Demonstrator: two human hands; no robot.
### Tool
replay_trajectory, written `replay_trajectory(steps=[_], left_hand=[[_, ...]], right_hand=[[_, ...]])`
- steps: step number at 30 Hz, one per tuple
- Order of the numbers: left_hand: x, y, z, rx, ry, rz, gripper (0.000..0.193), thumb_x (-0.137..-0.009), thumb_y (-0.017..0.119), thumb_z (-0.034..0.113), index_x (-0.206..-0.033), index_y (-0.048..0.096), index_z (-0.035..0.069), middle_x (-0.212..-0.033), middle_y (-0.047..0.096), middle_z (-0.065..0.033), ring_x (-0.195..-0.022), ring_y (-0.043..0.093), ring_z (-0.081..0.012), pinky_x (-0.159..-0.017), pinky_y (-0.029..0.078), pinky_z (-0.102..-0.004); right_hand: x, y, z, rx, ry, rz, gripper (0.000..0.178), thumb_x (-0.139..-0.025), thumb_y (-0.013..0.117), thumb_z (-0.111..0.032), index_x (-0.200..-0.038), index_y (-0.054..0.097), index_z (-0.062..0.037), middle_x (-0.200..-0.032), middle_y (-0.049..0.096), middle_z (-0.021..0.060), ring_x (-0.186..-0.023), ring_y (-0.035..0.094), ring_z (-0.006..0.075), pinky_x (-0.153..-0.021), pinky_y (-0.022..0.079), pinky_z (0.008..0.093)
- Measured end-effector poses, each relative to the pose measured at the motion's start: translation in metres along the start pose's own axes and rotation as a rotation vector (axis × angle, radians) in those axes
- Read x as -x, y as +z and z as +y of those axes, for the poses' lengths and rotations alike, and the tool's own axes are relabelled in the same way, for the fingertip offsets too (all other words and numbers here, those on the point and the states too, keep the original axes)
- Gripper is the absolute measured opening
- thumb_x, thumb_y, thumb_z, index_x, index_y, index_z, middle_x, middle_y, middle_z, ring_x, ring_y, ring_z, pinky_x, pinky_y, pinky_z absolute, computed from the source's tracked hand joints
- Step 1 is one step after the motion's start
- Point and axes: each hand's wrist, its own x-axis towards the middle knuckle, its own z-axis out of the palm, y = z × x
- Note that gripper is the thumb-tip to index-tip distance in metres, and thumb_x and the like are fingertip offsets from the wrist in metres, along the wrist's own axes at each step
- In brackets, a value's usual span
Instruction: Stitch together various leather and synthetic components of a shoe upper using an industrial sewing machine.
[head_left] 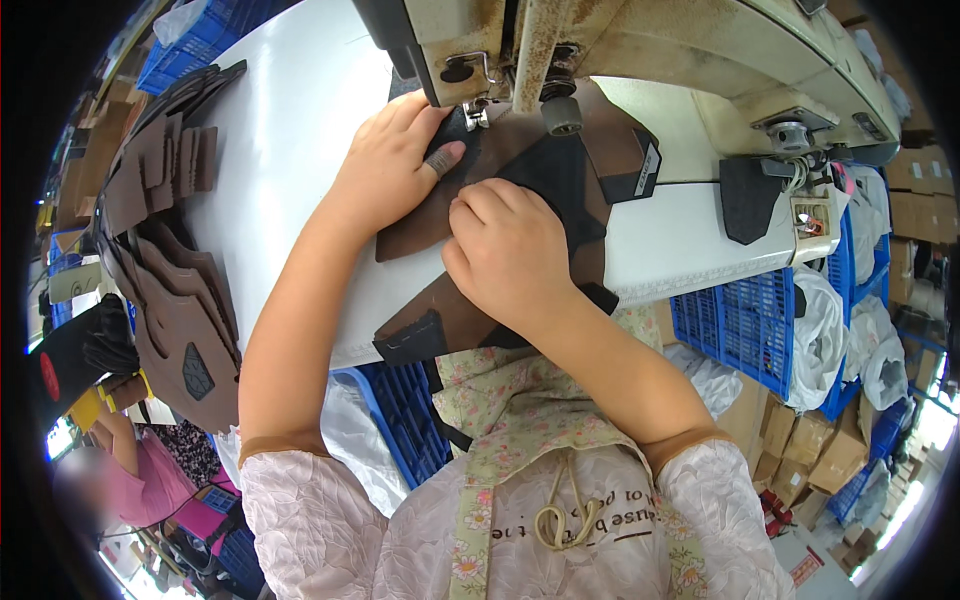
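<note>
Under the presser foot (475, 118) of a sewing machine (670, 45) lies a shoe-upper-like workpiece of brown and black panels (420, 232). My left hand (392, 155) rests on it just left of the foot, fingers stretched out and a wrap around one digit. My right hand (510, 250) is closer to me, its fingers curled and pinching the brown material's edge. A black panel (550, 175) of the workpiece shows beyond the right hand. Part of the workpiece hangs toward my lap, with a black end piece (412, 338). The fingertips of my right hand are partly hidden.
Stacks of brown cut pieces (180, 300) lie along the white table's (290, 90) left side. A loose black piece (752, 200) sits at the right. Blue crates (735, 325) with plastic bags stand below. Another person in pink (150, 480) is at the lower left.
</note>
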Motion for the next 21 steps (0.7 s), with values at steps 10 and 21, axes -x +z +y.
replay_trajectory(steps=[10, 21], left_hand=[[0.0016, 0.0027, -0.0027, -0.054, 0.031, -0.006, 0.037, -0.097, 0.052, 0.029, -0.124, 0.053, 0.004, -0.111, 0.059, -0.0131, -0.108, 0.052, -0.032, -0.095, 0.04, -0.0401], [-0.0028, 0.0046, -0.0056, -0.039, 0.014, -0.005, 0.036, -0.097, 0.052, 0.029, -0.123, 0.055, 0.005, -0.105, 0.061, -0.0133, -0.103, 0.053, -0.0316, -0.092, 0.041, -0.0401]], right_hand=[[0.0011, 0.0038, -0.0047, 0.052, 0.005, -0.019, 0.01, -0.068, 0.065, -0.015, -0.069, 0.061, -0.0055, -0.078, 0.054, 0.0065, -0.083, 0.052, 0.0236, -0.075, 0.044, 0.0368], [0.0011, 0.0065, -0.0081, 0.074, 0.065, 0.044, 0.018, -0.068, 0.068, -0.015, -0.081, 0.066, -0.0027, -0.088, 0.059, 0.0073, -0.09, 0.054, 0.0243, -0.081, 0.043, 0.0386]])
